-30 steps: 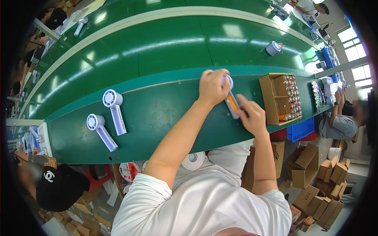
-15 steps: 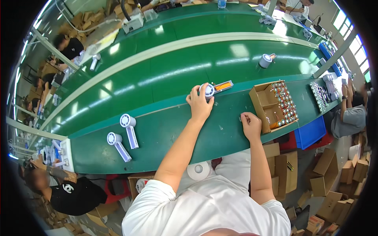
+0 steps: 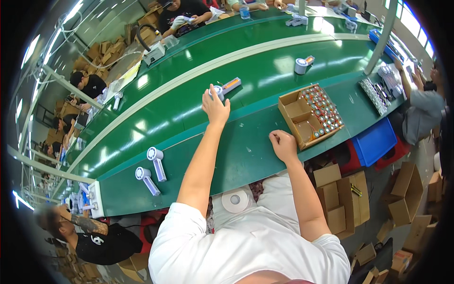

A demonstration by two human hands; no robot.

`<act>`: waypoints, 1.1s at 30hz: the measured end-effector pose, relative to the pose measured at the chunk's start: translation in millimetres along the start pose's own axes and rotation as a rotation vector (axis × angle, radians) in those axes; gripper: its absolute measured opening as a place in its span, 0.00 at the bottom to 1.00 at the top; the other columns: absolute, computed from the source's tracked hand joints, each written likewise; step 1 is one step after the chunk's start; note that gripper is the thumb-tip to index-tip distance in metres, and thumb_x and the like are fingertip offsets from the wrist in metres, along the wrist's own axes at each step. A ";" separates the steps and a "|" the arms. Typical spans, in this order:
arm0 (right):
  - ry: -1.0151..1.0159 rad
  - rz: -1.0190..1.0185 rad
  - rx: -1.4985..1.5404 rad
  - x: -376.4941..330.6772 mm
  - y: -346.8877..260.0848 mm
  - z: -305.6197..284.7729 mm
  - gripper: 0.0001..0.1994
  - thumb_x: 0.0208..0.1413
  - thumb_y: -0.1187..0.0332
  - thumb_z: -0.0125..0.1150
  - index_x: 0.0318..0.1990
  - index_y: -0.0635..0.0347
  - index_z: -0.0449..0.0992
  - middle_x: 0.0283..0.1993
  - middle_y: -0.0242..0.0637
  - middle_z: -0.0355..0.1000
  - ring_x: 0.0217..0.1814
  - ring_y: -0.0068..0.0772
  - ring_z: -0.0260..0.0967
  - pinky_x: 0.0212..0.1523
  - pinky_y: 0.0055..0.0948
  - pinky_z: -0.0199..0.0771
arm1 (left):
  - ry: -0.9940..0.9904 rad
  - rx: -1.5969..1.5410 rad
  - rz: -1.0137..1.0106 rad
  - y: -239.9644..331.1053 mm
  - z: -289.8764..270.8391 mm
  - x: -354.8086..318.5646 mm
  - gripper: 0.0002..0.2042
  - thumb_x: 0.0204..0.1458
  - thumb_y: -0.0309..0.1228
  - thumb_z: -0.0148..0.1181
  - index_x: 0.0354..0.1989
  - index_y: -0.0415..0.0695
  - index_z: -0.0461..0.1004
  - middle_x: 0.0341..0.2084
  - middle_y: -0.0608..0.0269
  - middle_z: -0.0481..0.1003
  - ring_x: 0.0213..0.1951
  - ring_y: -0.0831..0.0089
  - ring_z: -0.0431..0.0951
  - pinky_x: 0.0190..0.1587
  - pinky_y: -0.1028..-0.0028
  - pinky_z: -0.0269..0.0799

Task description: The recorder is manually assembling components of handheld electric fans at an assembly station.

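Observation:
A handheld fan [image 3: 231,85] with a white head and an orange strip in its open handle lies on the green conveyor belt. My left hand [image 3: 216,108] is at its head, fingers spread and partly covering it; I cannot tell if they still touch. Beside the cardboard box [image 3: 291,124], above the table, my right hand [image 3: 284,146] is curled closed; whatever it holds is hidden. Small round metal parts [image 3: 322,108] with reddish wires fill much of that divided box. Two more white fans, a farther one [image 3: 155,154] and a nearer one [image 3: 143,174], lie on the table at left.
Another fan [image 3: 301,66] stands on the belt [image 3: 189,92] at the far right. A tray of parts [image 3: 373,97] lies at the table's right end. Below the edge are a blue bin [image 3: 376,142] and open cartons [image 3: 338,203]. Co-workers sit around the line.
My left hand has moved forward and left with the fan, from the table's far edge onto the belt, and its fingers have loosened from the head. My right hand stays closed near the box.

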State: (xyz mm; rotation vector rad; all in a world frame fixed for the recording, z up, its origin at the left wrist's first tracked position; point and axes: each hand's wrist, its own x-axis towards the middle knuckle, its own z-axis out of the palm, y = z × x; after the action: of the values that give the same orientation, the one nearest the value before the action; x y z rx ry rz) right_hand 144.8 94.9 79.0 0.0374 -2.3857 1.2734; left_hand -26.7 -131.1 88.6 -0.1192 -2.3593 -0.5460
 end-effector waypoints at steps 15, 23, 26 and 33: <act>0.388 -0.062 -0.580 -1.4 -23.5 -121.7 0.07 0.50 0.68 0.66 0.35 0.60 0.80 0.32 0.38 0.66 0.40 0.41 0.66 0.40 0.37 0.69 | -0.983 -0.680 0.005 51.3 -219.2 -224.7 0.11 0.53 0.30 0.59 0.43 0.40 0.79 0.27 0.56 0.80 0.27 0.67 0.81 0.32 0.72 0.75; 0.584 -0.289 -0.398 14.7 -29.3 -113.0 0.07 0.45 0.73 0.70 0.34 0.57 0.81 0.37 0.36 0.70 0.38 0.36 0.69 0.39 0.31 0.72 | -0.845 -0.141 0.195 27.9 -192.8 -307.0 0.18 0.50 0.39 0.63 0.47 0.45 0.75 0.37 0.56 0.75 0.39 0.59 0.75 0.43 0.58 0.67; 0.626 -0.346 -0.207 4.7 -51.1 -105.3 0.06 0.49 0.78 0.66 0.36 0.61 0.81 0.40 0.36 0.72 0.39 0.36 0.71 0.39 0.29 0.73 | -0.868 -0.063 0.187 25.0 -197.1 -319.7 0.22 0.47 0.41 0.65 0.49 0.44 0.73 0.37 0.56 0.73 0.40 0.60 0.73 0.43 0.59 0.63; -0.328 -0.325 -0.089 -12.0 -66.8 -58.8 0.05 0.54 0.72 0.59 0.34 0.62 0.79 0.36 0.43 0.76 0.40 0.49 0.73 0.41 0.39 0.73 | -0.784 0.106 0.255 24.5 -190.5 -333.9 0.32 0.43 0.45 0.67 0.56 0.42 0.69 0.33 0.57 0.73 0.38 0.64 0.73 0.41 0.62 0.58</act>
State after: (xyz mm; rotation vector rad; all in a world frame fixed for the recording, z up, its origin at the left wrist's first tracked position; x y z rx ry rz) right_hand 191.7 101.1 155.3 0.6249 -2.5653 1.0714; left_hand 347.3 -166.9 3.9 -0.6821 -3.0502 -0.2661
